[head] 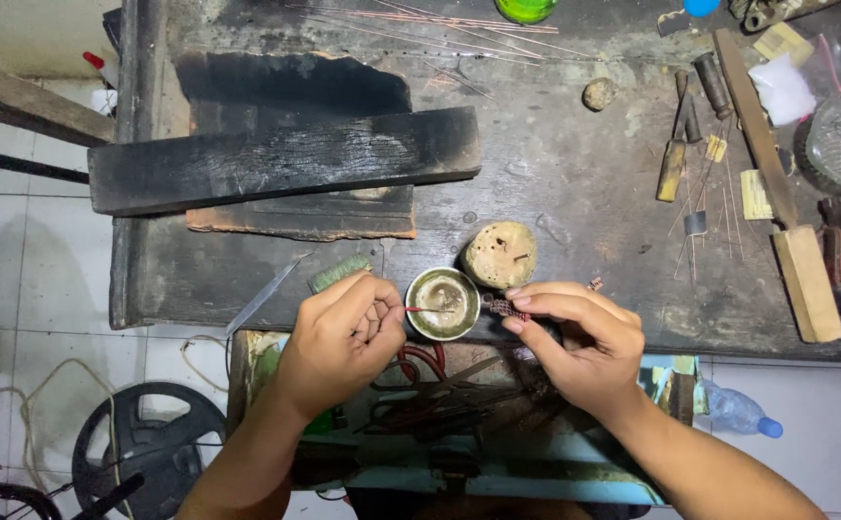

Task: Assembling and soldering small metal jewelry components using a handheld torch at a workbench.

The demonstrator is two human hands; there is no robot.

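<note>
So, a thin red-tipped stick [427, 309] is being pinched between the fingertips of the left hand [341, 339], with its far end being dipped over the small round cup [442, 303] at the edge of the dark workbench [555, 183]. Just right of the cup, a small reddish beaded piece [503, 306] is being pinched by the right hand [579, 342], sticking out past thumb and forefinger, near the round cork-like block [500, 254].

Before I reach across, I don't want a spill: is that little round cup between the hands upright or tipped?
Upright. The small round cup sits flat on the bench edge, its open mouth facing up at the camera.
</note>
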